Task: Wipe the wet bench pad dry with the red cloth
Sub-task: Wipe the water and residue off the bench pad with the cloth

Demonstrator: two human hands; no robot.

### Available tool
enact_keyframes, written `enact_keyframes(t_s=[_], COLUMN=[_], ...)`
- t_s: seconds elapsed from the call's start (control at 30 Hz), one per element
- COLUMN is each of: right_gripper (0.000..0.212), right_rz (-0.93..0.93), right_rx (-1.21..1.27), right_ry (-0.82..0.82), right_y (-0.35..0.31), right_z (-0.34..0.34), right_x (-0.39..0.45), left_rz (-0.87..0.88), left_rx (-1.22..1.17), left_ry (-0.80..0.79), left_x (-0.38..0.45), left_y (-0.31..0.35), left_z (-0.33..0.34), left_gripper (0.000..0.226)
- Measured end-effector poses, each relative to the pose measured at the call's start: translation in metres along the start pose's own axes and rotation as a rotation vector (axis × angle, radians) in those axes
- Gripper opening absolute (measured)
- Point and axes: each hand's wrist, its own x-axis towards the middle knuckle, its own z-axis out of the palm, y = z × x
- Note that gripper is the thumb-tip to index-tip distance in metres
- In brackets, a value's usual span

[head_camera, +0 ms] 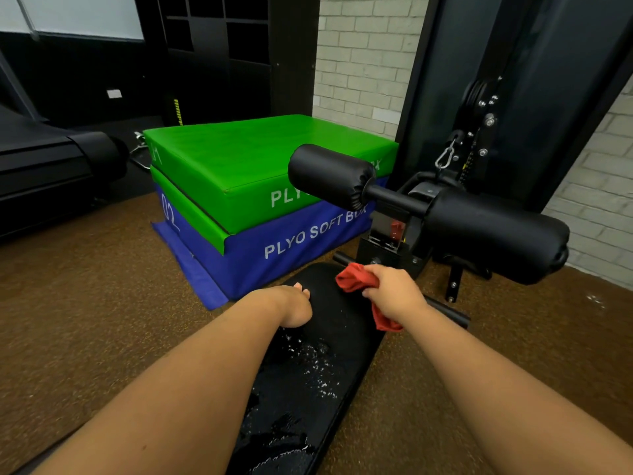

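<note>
A long black bench pad (318, 378) runs from the bottom centre away from me, with water droplets and wet patches glistening on its middle and near part. My right hand (394, 296) grips a bunched red cloth (356, 281) over the pad's far right side; a tail of the cloth hangs below the fist. My left hand (294, 305) is at the pad's far left edge, fingers curled down over that edge.
Two black roller pads (493, 234) on a bar stand just beyond the bench end. Stacked green and blue plyo soft boxes (246, 186) sit to the far left. A black machine column (479, 97) and brick wall rise behind. A treadmill (51, 166) is at left.
</note>
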Motion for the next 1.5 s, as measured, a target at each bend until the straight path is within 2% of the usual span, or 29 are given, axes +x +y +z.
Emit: enact_keyframes(t_s=[0.13, 0.6, 0.93, 1.0, 1.1, 1.13, 1.23, 1.3, 1.37, 1.5], right_gripper=[0.052, 0.057, 0.054, 0.048, 0.032, 0.032, 0.034, 0.033, 0.04, 0.045], right_rz=[0.019, -0.054, -0.144, -0.14, -0.068, -0.034, 0.067, 0.068, 0.059, 0.057], right_rx=[-0.133, -0.01, -0.031, 0.017, 0.268, 0.352, 0.495, 0.406, 0.277, 0.075], right_ry=[0.016, -0.049, -0.155, -0.227, -0.327, -0.302, -0.086, 0.029, 0.093, 0.09], right_y=[-0.005, 0.0, -0.002, -0.002, -0.006, -0.007, -0.007, -0.009, -0.013, -0.026], right_z=[0.01, -0.001, -0.001, -0.008, -0.023, -0.026, -0.021, -0.012, -0.004, 0.015], right_x=[-0.006, -0.03, -0.05, -0.048, -0.04, -0.037, -0.019, -0.006, 0.004, 0.017], left_rz=[0.011, 0.015, -0.002, -0.005, -0.007, -0.005, -0.013, -0.023, -0.012, 0.011], left_rx=[-0.022, -0.088, -0.115, -0.122, -0.151, -0.175, -0.178, -0.171, -0.192, -0.263], left_ry=[0.004, 0.048, 0.055, 0.062, 0.099, 0.12, 0.141, 0.135, 0.133, 0.154], left_x=[0.0, -0.003, -0.003, -0.003, 0.001, 0.002, 0.001, 0.001, 0.002, 0.004], left_y=[-0.003, -0.003, -0.001, -0.002, -0.003, -0.004, -0.01, -0.015, -0.019, -0.026], left_z=[0.001, 0.005, 0.008, 0.008, 0.009, 0.01, 0.012, 0.014, 0.016, 0.017], left_gripper=[0.059, 0.057, 0.057, 0.057, 0.055, 0.053, 0.055, 0.059, 0.06, 0.061])
